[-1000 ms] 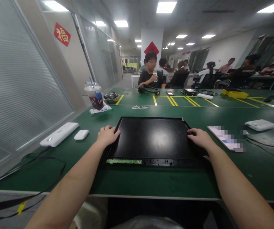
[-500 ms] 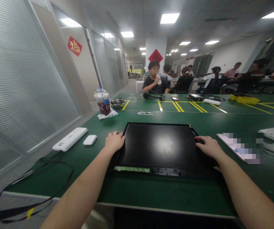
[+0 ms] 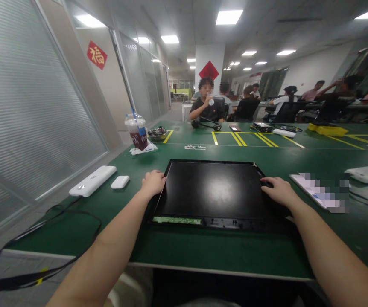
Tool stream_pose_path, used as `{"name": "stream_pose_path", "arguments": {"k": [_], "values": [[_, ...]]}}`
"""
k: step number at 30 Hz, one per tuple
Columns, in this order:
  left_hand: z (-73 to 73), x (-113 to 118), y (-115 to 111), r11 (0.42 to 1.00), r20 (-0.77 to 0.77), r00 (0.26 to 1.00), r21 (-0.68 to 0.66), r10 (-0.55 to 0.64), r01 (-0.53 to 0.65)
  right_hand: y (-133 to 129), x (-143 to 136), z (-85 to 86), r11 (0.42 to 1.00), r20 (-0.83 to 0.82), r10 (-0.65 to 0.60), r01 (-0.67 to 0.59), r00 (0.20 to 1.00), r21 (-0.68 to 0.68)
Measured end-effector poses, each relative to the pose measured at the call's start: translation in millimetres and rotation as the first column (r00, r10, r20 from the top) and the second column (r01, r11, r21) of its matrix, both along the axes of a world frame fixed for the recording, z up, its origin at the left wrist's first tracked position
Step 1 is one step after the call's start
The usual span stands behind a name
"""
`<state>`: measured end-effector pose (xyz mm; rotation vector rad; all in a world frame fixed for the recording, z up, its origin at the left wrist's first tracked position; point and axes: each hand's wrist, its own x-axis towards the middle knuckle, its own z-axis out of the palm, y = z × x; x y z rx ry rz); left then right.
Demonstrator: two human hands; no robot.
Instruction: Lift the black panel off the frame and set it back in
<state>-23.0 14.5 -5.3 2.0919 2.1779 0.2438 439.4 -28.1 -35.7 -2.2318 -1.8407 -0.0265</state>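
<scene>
Black screen panel [image 3: 214, 189], face up, flat on the green desk [image 3: 222, 251], close to the near edge and square in front of my camera. A glare patch sits right of its middle. Green circuit strip [image 3: 177, 221] along the left part of its near border; small pale scrap at its far right corner.

Left hand [image 3: 153, 182] on the panel's left edge, fingers bunched and bent over the frame. Undersides hidden; from my end I cannot tell whether it pinches the edge. Right hand [image 3: 276, 189] at the right edge, thumb and forefinger a little apart with a dark bit between them; whether they press on it, I cannot tell either.

Beyond the left hand, a small white case [image 3: 120, 182], then a longer white device [image 3: 93, 181] with a black cable at its near end. Black strap [image 3: 14, 285] loops past the desk's left corner. Right of the right hand, a phone [image 3: 312, 192], its screen blurred out; farther right, a white box [image 3: 366, 175].

Farther up I log a lidded cup [image 3: 135, 132] with dark drink and a blue straw, standing on crumpled tissue [image 3: 144, 148], a metal bowl [image 3: 157, 135] just beside it. Yellow object [image 3: 328, 129] at far right. Across the desk, a seated person [image 3: 206, 106] in a dark top holds a clear bottle up.
</scene>
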Motion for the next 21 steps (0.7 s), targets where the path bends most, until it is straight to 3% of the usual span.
{"name": "stream_pose_path", "arguments": {"k": [3, 6, 8, 10, 13, 21], "values": [[3.3, -3.0, 3.0, 0.996, 0.094, 0.993, 0.057, -0.074, 0.068, 1.5, 1.5, -0.9, 1.0, -0.003, 0.004, -0.004, 1.0, 0.012], [6.4, -4.1, 2.9, 0.993, 0.308, 0.95, 0.113, -0.056, 0.022, 2.6, 2.2, -0.8, 1.0, -0.019, 0.003, -0.003, 1.0, 0.009], [7.3, -2.5, 1.2, 0.995, 0.557, 0.831, 0.081, 0.001, -0.056, 2.5, 1.8, 0.0, 1.0, -0.029, 0.004, -0.004, 1.0, -0.002], [7.1, 0.5, -0.6, 0.993, 0.78, 0.618, -0.036, 0.097, -0.112, 2.0, 1.0, 1.0, 1.0, -0.032, 0.007, -0.008, 0.999, -0.014], [5.6, 4.1, -1.1, 0.971, 0.909, 0.345, -0.205, 0.235, -0.122, 1.3, -0.1, 2.1, 1.0, -0.026, 0.01, -0.011, 1.0, -0.018], [7.6, 3.7, 2.9, 0.949, 0.948, 0.058, -0.315, 0.313, 0.031, 2.8, 1.3, 2.1, 1.0, -0.02, 0.018, -0.018, 1.0, -0.005]]}}
